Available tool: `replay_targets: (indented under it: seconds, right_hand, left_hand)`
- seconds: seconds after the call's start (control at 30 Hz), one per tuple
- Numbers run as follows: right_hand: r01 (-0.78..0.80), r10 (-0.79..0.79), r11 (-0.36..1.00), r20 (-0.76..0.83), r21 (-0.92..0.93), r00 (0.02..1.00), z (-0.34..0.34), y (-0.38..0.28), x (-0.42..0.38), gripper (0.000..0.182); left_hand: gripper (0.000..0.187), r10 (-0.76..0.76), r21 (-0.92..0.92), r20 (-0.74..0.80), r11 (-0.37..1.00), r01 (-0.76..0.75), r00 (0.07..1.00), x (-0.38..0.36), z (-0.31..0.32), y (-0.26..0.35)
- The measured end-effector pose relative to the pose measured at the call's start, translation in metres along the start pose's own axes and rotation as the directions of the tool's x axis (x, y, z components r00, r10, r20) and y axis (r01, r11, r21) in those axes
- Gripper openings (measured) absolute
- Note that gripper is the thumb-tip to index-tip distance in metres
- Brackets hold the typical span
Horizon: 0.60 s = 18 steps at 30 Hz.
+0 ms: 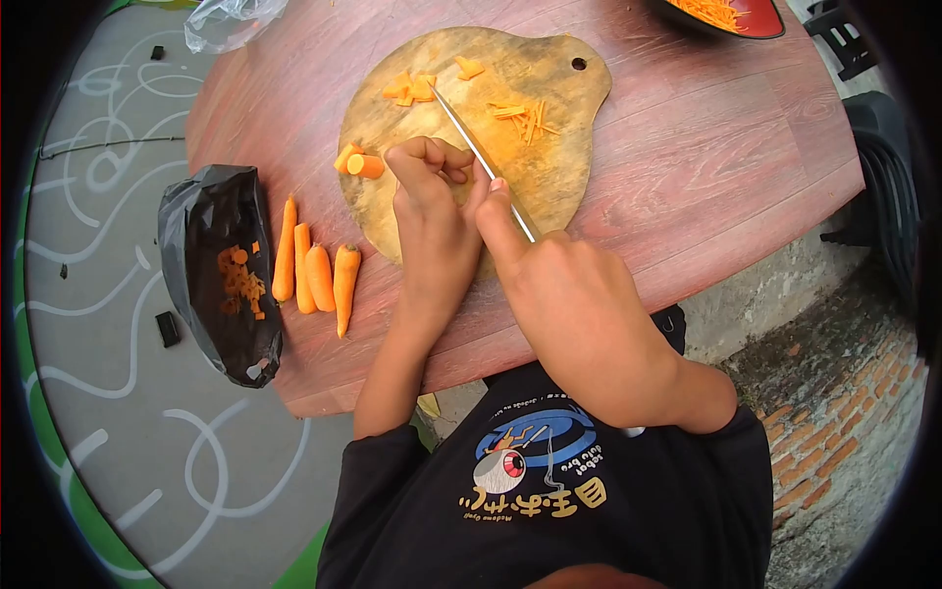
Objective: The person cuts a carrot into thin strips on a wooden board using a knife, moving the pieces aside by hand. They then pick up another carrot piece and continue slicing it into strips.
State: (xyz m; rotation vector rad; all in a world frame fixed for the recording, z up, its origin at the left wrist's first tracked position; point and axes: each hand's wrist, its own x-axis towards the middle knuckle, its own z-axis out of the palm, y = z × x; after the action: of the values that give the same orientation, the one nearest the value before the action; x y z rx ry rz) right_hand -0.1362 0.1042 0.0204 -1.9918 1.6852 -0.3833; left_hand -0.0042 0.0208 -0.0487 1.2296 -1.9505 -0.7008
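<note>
A round wooden cutting board (392, 211) lies on the table with carrot slices (410, 88) near its top, thin carrot strips (525, 118) to their right, and carrot chunks (361, 163) at its left edge. My right hand (579, 304) grips a knife (469, 139), whose blade slants up and left over the board, the thumb resting along it. Close beside the blade is my left hand (432, 196), its fingers curled in above the board; whatever they hold, if anything, is hidden.
Several whole carrots (317, 275) lie left of the board. Beside them a black plastic bag (211, 236) holds carrot scraps. A red and black bowl (756, 20) with shredded carrot is at the top right, a clear plastic bag (231, 22) at the top left.
</note>
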Motion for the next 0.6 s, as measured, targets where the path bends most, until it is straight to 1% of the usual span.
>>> replay_targets:
  seconds: [0.07, 0.13, 0.17, 0.23, 0.27, 0.33, 0.47, 0.53, 0.6]
  right_hand:
    - [0.000, 0.000, 1.000, 0.002, -0.006, 1.000, 0.000, 0.000, 0.001, 0.061]
    - [-0.013, 0.012, 1.000, 0.065, 0.015, 0.998, -0.002, 0.001, 0.004, 0.057]
    - [-0.011, 0.011, 1.000, 0.066, 0.013, 0.998, 0.003, 0.003, 0.010, 0.057]
    - [0.005, -0.007, 1.000, -0.073, -0.016, 0.997, 0.018, 0.005, 0.021, 0.054]
    - [0.006, -0.008, 1.000, -0.076, -0.017, 0.997, 0.018, 0.005, 0.021, 0.054]
    - [0.024, -0.029, 0.998, -0.077, -0.066, 0.997, 0.016, 0.005, 0.022, 0.055]
    - [0.027, -0.032, 0.998, -0.081, -0.064, 0.996, 0.010, 0.001, 0.012, 0.057]
    - [0.008, -0.010, 0.997, -0.025, -0.083, 1.000, 0.007, 0.000, 0.010, 0.058]
    - [0.010, -0.012, 0.997, -0.027, -0.072, 1.000, 0.007, 0.001, 0.010, 0.056]
  left_hand:
    - [0.049, 0.004, -0.007, -0.010, 1.000, -0.004, 1.000, -0.001, 0.001, -0.002]
    - [0.046, 0.029, 0.001, -0.028, 1.000, -0.029, 0.999, 0.000, 0.002, -0.003]
    - [0.046, 0.028, 0.000, -0.031, 1.000, -0.028, 0.999, 0.002, 0.001, 0.000]
    - [0.040, -0.161, -0.107, 0.002, 0.981, 0.161, 0.987, 0.003, -0.002, 0.009]
    - [0.040, -0.158, -0.107, 0.000, 0.982, 0.157, 0.987, 0.002, -0.002, 0.009]
    - [0.038, -0.121, -0.036, 0.003, 0.992, 0.121, 0.993, 0.002, -0.002, 0.006]
    - [0.039, -0.102, -0.059, -0.004, 0.993, 0.102, 0.995, 0.001, -0.002, 0.003]
    - [0.039, -0.068, -0.037, -0.013, 0.997, 0.067, 0.998, 0.001, -0.002, 0.004]
    - [0.039, -0.076, -0.049, -0.007, 0.996, 0.076, 0.997, 0.000, -0.002, 0.004]
